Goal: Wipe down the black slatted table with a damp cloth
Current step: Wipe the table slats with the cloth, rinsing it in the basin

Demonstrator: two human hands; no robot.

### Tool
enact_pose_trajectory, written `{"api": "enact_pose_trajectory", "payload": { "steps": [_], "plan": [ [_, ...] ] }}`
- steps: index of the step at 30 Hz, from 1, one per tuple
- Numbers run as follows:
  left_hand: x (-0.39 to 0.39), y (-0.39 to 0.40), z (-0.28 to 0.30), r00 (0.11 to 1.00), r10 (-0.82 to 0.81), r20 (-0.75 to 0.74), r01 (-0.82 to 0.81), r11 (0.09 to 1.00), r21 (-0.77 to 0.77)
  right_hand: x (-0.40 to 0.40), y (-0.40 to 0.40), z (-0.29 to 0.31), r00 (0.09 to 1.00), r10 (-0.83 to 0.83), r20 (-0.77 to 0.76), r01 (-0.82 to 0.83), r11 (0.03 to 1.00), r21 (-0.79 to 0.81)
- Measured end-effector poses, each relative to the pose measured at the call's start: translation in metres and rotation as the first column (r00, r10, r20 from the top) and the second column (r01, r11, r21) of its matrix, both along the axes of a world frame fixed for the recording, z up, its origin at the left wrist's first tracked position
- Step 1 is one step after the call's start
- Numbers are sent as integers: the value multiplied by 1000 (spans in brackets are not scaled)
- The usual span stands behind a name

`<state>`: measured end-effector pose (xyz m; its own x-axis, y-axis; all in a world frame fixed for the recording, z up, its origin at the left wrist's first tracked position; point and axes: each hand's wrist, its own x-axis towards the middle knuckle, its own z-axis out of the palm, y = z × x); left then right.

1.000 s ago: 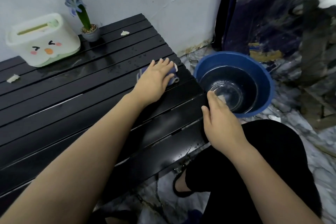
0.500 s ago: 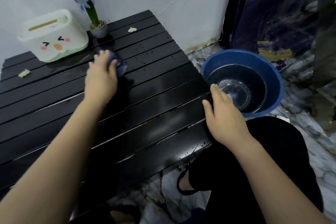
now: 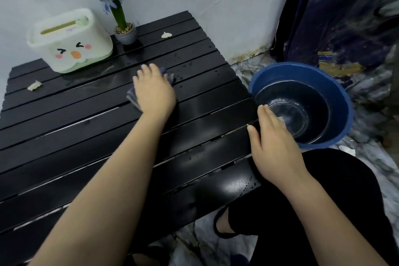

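The black slatted table (image 3: 71, 136) fills the left and middle of the view, wet and shiny with water drops. My left hand (image 3: 153, 90) presses flat on a blue-grey cloth (image 3: 132, 98) near the middle of the table; the cloth shows only at the hand's edges. My right hand (image 3: 274, 142) rests on the table's right edge, fingers together, holding nothing loose.
A white tissue box with a duck face (image 3: 71, 41) and a small potted hyacinth (image 3: 124, 28) stand at the back by the wall. Two white scraps (image 3: 34, 86) (image 3: 166, 35) lie on the slats. A blue basin of water (image 3: 302, 103) sits on the floor right of the table.
My left hand slid the cloth from the right side of the table to the back left, then back toward the middle. My right hand stayed on the table's edge.
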<state>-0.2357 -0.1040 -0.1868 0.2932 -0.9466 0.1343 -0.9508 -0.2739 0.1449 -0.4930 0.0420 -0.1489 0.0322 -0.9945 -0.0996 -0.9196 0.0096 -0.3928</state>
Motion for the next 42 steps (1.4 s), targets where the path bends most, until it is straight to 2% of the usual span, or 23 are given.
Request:
{"api": "enact_pose_trajectory", "payload": {
  "steps": [3,6,10,12,13,14,16,18,20,22,29,34,38,40,42],
  "plan": [
    [-48,-26,5,995,-103,-13,103,994,43,0,-1,-1,1000,-17,9,17,1000,0],
    [-88,-40,11,953,-301,-34,301,954,-9,2,-1,-2,1000,-24,12,24,1000,-8],
    [-110,-28,23,747,-604,-277,586,796,-154,1,-1,-1,1000,-24,4,24,1000,-18],
    [-103,-24,25,665,-629,-402,595,772,-223,1,-1,-1,1000,-22,4,22,1000,-17],
    [-95,-23,27,656,-604,-453,540,795,-278,1,-1,-1,1000,-22,6,22,1000,-16],
    [-85,-26,30,674,-562,-480,452,827,-333,0,-1,-1,1000,-20,8,21,1000,-17],
    [-53,-33,36,807,-403,-432,260,899,-352,-1,-1,-2,1000,-13,9,14,1000,-17],
    [-10,-40,36,955,-119,-270,63,977,-205,-1,0,-2,1000,-8,3,8,1000,-14],
    [25,-39,28,991,86,-101,-84,996,22,1,0,-1,1000,-8,-3,8,1000,-9],
    [37,-37,10,996,86,-8,-84,991,102,2,0,0,1000,-11,-14,11,1000,-11],
    [-8,-59,9,979,-189,-69,183,979,-86,3,-1,-1,999,-28,-26,28,1000,-11],
    [-71,-63,17,874,-462,-150,436,883,-174,4,-1,-1,999,-30,-25,30,999,-24],
    [-102,-46,16,719,-635,-283,586,773,-245,3,0,-3,999,-17,-38,15,999,-41],
    [-109,-32,19,652,-621,-435,575,779,-251,3,1,-2,999,-3,-48,1,999,-46],
    [-105,-21,26,555,-529,-642,501,829,-249,1,1,0,1000,7,-28,-8,999,-34]
  ]
}}
